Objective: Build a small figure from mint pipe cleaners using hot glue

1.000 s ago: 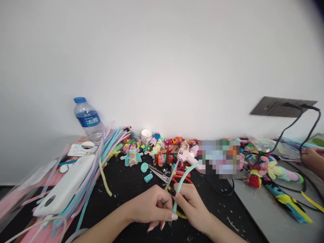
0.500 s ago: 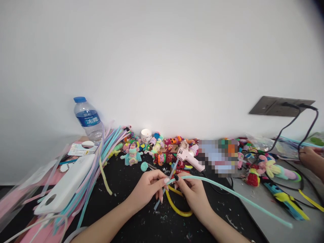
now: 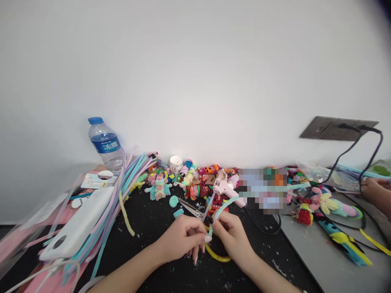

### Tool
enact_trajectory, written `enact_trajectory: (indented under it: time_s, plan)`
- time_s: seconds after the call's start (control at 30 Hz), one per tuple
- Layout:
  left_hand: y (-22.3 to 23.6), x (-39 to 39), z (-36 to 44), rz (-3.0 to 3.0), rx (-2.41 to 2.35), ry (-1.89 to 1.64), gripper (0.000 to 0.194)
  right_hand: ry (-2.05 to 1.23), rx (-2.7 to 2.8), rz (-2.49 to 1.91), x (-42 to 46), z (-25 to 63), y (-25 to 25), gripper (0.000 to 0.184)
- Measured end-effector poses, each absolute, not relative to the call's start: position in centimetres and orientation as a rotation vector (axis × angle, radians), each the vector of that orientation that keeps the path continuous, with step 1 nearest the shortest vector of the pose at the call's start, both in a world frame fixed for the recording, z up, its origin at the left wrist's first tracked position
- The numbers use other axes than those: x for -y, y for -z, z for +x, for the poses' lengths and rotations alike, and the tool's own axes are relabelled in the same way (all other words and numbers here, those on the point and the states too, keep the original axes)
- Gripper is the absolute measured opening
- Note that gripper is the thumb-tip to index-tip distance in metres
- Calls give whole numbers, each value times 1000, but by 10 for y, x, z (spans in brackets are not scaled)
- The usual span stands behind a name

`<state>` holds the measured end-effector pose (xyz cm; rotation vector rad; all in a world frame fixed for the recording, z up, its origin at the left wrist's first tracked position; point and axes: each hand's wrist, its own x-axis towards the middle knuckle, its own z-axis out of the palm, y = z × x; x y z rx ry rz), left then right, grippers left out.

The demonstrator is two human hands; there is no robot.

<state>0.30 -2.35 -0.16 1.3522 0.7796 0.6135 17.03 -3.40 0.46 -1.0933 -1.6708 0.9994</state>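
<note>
A mint-green pipe cleaner (image 3: pixel 226 203) runs between my two hands, its long free end arching up and away to the right. My left hand (image 3: pixel 187 238) pinches its near end between thumb and fingers. My right hand (image 3: pixel 227 236) grips it a little farther along, thumb against the forefinger. Beyond my hands lie scissors (image 3: pixel 192 208) with their blades showing; their handles are partly hidden. A yellow loop (image 3: pixel 218 256) shows below my hands. Close by are a round turquoise piece (image 3: pixel 173 201) and a small turquoise roll (image 3: pixel 178 213). A pink glue gun (image 3: pixel 227 190) with a glue stick stands behind.
At left are a bundle of pastel pipe cleaners (image 3: pixel 122 195), a white power bank (image 3: pixel 77 224) and a water bottle (image 3: pixel 105 144). Several fuzzy figures (image 3: pixel 159 188) line the wall, beside a paper cup (image 3: pixel 176 164). Another person's hand (image 3: pixel 377 193) is at far right, near black cables (image 3: pixel 342 158).
The pipe cleaner's free end swung down to the right, then back up toward the wall. Both hands rose slightly, then lowered, still pinching it.
</note>
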Motion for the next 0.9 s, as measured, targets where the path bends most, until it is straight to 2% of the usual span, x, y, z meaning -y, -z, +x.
enact_trajectory:
  time_s: [0.13, 0.47, 0.9]
  plan:
    - [-2, 16, 3, 1210, -792, -752, 26, -1138, 1398, -1114, 30, 172, 0, 19]
    - [-1, 8, -2, 993, -872, -977, 17, -1257, 1357, -1059, 30, 169, -11, 16]
    - [-3, 9, -1, 1044, -855, -892, 19, -1134, 1272, -1205, 25, 175, -6, 28]
